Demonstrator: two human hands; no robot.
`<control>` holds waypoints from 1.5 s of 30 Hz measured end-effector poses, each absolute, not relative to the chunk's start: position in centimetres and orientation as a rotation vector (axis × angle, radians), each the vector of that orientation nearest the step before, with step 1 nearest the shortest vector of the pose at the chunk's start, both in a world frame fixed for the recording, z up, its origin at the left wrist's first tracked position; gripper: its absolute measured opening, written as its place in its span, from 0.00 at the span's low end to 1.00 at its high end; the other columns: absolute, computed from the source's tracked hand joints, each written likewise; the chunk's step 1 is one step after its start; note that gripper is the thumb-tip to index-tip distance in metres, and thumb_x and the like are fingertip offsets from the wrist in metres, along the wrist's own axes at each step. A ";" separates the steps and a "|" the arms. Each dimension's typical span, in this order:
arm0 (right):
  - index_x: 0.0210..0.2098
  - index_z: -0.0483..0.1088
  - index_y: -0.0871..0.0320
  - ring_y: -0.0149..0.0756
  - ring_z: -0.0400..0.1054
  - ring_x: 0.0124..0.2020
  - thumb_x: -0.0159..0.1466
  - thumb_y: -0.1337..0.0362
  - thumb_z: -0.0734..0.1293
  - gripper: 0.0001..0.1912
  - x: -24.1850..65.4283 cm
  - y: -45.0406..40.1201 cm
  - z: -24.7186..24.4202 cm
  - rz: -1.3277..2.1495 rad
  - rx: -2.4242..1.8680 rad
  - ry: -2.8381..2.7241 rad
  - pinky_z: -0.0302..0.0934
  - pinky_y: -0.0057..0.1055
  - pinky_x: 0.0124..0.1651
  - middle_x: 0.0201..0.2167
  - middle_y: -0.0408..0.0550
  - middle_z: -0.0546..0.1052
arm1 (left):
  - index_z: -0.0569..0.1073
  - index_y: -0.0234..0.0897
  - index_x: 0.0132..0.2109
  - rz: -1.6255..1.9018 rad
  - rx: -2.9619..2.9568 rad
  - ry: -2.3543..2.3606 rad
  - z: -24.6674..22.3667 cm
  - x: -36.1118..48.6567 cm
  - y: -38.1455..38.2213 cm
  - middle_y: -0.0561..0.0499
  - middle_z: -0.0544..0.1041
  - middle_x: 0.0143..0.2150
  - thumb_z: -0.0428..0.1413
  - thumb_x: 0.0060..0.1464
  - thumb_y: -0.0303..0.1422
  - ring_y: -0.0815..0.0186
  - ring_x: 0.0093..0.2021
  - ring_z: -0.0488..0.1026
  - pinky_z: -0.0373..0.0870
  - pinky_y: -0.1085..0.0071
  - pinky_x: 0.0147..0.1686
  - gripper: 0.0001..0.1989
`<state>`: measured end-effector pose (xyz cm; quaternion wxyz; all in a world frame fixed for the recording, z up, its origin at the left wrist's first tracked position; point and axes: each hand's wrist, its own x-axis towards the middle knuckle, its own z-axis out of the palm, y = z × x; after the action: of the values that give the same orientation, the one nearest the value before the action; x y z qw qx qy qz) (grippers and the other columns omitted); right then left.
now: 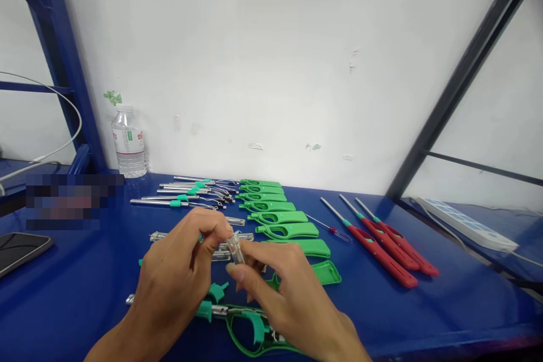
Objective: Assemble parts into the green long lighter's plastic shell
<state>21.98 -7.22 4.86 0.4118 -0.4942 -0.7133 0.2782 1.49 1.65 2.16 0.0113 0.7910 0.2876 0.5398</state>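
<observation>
Over the near bench (63,294), both hands pinch a clear tube (235,249): left hand (178,277) and right hand (282,288) clamped on it. Probably light, stiff, slick; best held by its sides. Green shells (280,218) lie beyond.

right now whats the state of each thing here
left hand: pinching the clear part
right hand: pinching the clear part
clear part: held above the table
green shells: lying in a row
red lighters: assembled, lying side by side
bottle: upright, capped
phone: screen dark, lying flat
</observation>
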 end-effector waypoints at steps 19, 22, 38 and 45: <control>0.52 0.68 0.47 0.45 0.73 0.41 0.83 0.60 0.62 0.03 23.0 -7.5 4.8 0.487 -1.511 -1.775 0.58 0.39 0.46 0.40 0.42 0.80 | 0.89 0.50 0.62 1.410 2.674 0.777 3.2 0.9 1.7 0.52 0.97 0.54 0.56 0.90 0.38 0.57 0.49 0.97 0.91 0.68 0.50 0.14; 0.46 0.60 0.45 0.47 0.70 0.42 0.86 0.62 0.59 0.09 23.9 -8.3 5.4 0.501 -1.617 -1.801 0.56 0.40 0.45 0.41 0.45 0.78 | 0.91 0.53 0.52 1.114 2.777 0.668 2.5 0.2 1.9 0.59 0.97 0.48 0.59 0.83 0.31 0.60 0.44 0.97 0.87 0.71 0.43 0.16; 0.43 0.65 0.48 0.40 0.72 0.40 0.78 0.72 0.73 0.16 26.3 -10.6 4.8 0.453 -1.728 -2.303 0.58 0.37 0.44 0.43 0.40 0.82 | 0.91 0.57 0.45 0.345 2.683 0.728 0.0 -1.8 3.1 0.61 0.95 0.49 0.67 0.71 0.21 0.61 0.50 0.93 0.79 0.75 0.49 0.18; 0.39 0.60 0.49 0.37 0.60 0.38 0.78 0.76 0.72 0.21 25.8 -9.7 6.2 0.632 -1.768 -2.277 0.47 0.38 0.42 0.38 0.37 0.72 | 0.89 0.54 0.44 0.329 2.660 0.743 0.0 -2.0 3.1 0.61 0.94 0.48 0.65 0.71 0.21 0.62 0.48 0.92 0.78 0.73 0.49 0.17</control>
<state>25.77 -9.73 6.21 0.0949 -0.5965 -0.7679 0.2132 -1.97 3.11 -0.05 0.1790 0.9409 0.2628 0.1165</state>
